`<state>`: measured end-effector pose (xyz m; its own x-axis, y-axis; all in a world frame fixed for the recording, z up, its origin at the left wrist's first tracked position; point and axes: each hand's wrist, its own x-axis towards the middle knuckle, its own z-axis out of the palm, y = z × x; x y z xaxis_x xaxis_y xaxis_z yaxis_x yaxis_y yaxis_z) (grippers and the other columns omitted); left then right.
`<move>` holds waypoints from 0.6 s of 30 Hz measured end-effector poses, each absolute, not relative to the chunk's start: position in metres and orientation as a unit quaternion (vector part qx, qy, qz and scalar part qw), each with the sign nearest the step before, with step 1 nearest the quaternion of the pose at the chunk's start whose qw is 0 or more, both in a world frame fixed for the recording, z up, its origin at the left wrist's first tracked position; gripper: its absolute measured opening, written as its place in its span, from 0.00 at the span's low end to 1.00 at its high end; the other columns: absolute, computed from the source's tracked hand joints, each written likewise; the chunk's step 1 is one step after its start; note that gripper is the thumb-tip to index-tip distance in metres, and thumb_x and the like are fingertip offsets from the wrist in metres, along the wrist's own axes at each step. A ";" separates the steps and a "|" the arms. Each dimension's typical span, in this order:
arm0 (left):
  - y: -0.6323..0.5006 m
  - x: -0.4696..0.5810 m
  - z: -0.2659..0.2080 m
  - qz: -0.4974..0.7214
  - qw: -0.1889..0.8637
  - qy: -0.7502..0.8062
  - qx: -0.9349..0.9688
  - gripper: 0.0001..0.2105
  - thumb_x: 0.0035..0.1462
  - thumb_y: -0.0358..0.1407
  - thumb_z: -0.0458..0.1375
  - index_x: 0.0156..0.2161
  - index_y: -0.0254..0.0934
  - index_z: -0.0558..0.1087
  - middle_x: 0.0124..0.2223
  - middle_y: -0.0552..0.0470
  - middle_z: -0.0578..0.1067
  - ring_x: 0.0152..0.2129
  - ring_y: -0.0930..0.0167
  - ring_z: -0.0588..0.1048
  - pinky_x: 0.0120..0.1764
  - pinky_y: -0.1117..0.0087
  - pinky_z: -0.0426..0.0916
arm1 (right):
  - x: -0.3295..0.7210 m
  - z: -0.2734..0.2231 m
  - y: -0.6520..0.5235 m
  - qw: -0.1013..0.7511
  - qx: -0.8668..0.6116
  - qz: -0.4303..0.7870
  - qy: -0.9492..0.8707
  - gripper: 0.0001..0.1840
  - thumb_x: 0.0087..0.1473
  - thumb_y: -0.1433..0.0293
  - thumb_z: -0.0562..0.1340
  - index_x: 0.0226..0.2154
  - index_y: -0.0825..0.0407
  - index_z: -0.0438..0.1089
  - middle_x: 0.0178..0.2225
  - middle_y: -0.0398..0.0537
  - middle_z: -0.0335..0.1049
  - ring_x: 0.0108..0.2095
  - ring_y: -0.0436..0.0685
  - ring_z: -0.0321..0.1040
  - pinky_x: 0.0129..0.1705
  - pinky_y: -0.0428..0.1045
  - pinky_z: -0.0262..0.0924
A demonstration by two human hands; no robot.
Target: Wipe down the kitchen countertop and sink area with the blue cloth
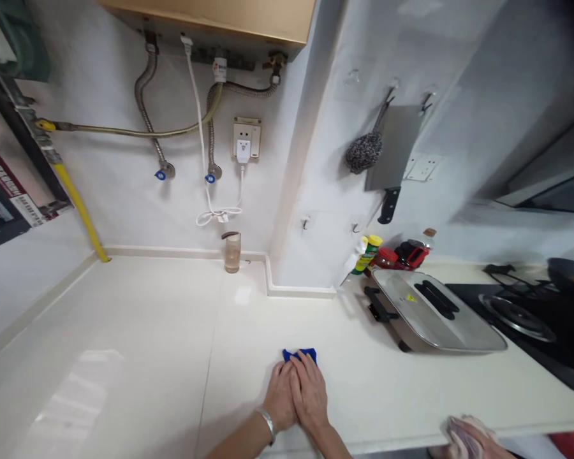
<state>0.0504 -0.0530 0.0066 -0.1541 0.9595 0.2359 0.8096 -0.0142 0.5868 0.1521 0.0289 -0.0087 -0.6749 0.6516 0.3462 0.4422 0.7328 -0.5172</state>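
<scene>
A dark blue cloth (300, 357) lies on the white countertop, mostly covered by my two hands. My left hand (281, 396), with a silver bracelet at the wrist, presses on the cloth, its fingers bent over it. Beside it and partly overlapping it, my right hand (310, 390) holds the cloth down too. The fingertips of both hands meet on the cloth, and its far edge sticks out beyond them.
A lidded electric pan (435, 312) stands to the right, beside a black stove (521, 319). Against the wall is a glass (232, 254). A cleaver (395, 153) hangs from a hook. Another person's hand (478, 440) holds a rag at the lower right.
</scene>
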 end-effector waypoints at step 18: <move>-0.138 0.013 0.044 0.221 0.159 0.640 0.718 0.24 0.62 0.37 0.56 0.63 0.47 0.61 0.63 0.48 0.69 0.60 0.63 0.65 0.62 0.54 0.59 | 0.211 -0.001 -0.018 0.235 -0.150 0.301 -0.912 0.37 0.59 0.55 0.60 0.67 0.46 0.52 0.64 0.53 0.60 0.63 0.65 0.57 0.64 0.61 0.58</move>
<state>0.0134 -0.1383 0.0440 0.0831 0.9900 0.1137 0.8494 -0.1300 0.5115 0.2115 -0.0180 -0.0015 -0.8449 0.4150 0.3376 0.1327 0.7739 -0.6193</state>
